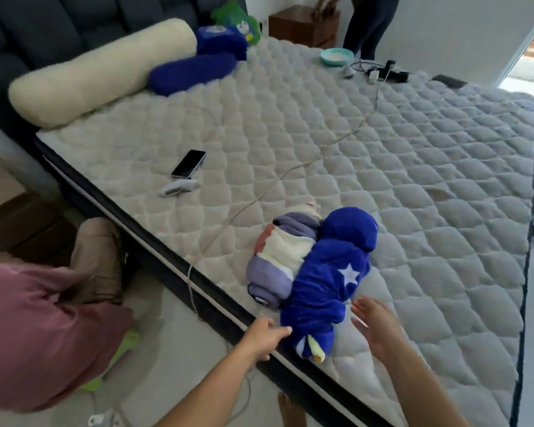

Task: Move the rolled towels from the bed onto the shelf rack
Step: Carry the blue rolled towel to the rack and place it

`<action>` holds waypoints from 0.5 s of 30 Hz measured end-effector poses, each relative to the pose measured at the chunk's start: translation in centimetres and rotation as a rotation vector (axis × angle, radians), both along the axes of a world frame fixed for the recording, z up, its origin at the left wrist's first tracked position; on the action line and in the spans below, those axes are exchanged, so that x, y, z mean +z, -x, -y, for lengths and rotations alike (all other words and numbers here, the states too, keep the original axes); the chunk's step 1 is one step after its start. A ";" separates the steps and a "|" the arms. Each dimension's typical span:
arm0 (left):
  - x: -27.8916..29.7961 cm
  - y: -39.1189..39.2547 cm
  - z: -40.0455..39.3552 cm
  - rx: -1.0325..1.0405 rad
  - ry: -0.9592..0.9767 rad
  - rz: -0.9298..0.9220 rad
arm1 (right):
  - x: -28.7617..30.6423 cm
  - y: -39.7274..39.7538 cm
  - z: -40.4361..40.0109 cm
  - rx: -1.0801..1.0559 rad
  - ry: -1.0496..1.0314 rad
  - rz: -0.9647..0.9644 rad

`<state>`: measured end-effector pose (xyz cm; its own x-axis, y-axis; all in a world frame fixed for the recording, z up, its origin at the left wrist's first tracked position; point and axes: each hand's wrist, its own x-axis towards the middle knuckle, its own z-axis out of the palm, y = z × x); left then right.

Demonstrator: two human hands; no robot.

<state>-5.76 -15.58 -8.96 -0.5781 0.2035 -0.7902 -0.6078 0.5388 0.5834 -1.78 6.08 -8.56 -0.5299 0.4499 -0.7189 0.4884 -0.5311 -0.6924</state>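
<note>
Three rolled towels lie together near the bed's front edge: a long blue one with a white star (pixel 322 291), a smaller blue roll (pixel 349 228) behind it, and a purple-and-cream striped roll (pixel 278 254) on its left. My left hand (pixel 267 337) touches the near end of the star towel, fingers loosely spread. My right hand (pixel 375 323) hovers open just right of the same towel, palm facing it. The quilted mattress (pixel 413 167) bears them all. No shelf rack is in view.
A phone (pixel 188 163), a white remote (pixel 178 188) and a long cable (pixel 290 171) lie on the mattress. Cream bolster (pixel 96 72) and blue pillows (pixel 191 72) sit at the headboard. A bowl (pixel 336 57) and chargers are at the far side. A person in pink (pixel 37 328) crouches at left.
</note>
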 end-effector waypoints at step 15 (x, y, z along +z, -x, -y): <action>-2.6 6.6 -6.7 0.055 -0.051 0.486 | -5.2 14.5 -3.5 0.651 -0.442 0.394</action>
<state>-12.34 -8.91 -11.53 -0.1563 0.2289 -0.9608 -0.8428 0.4764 0.2505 -16.24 9.55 -13.78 -0.5278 0.4252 -0.7353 0.8479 0.2128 -0.4856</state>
